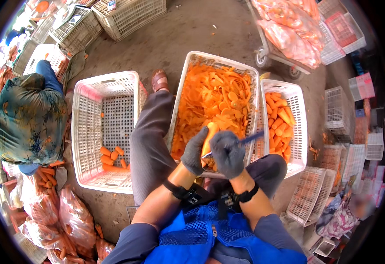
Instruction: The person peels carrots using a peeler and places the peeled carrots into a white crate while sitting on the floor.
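In a grey glove, my left hand [194, 153] is closed around a thick carrot [209, 138], its tip pointing away from me. My right hand [228, 152], gloved the same way, grips a peeler [250, 138] with a blue handle. The peeler's metal head lies against the carrot's near part; the fingers partly hide it. Both hands are over the near end of a white plastic crate [178, 109] between my legs. Orange carrot peelings [209, 95] and several cut round slices fill much of that crate.
To the right, a white crate [299, 132] holds many peeled carrots [279, 123]. Left of my leg, another crate [87, 178] contains several carrots [108, 160]. Bagged carrots [77, 217] lie at lower left, near a seated person [30, 118]. A loaded cart [278, 49] stands at upper right.
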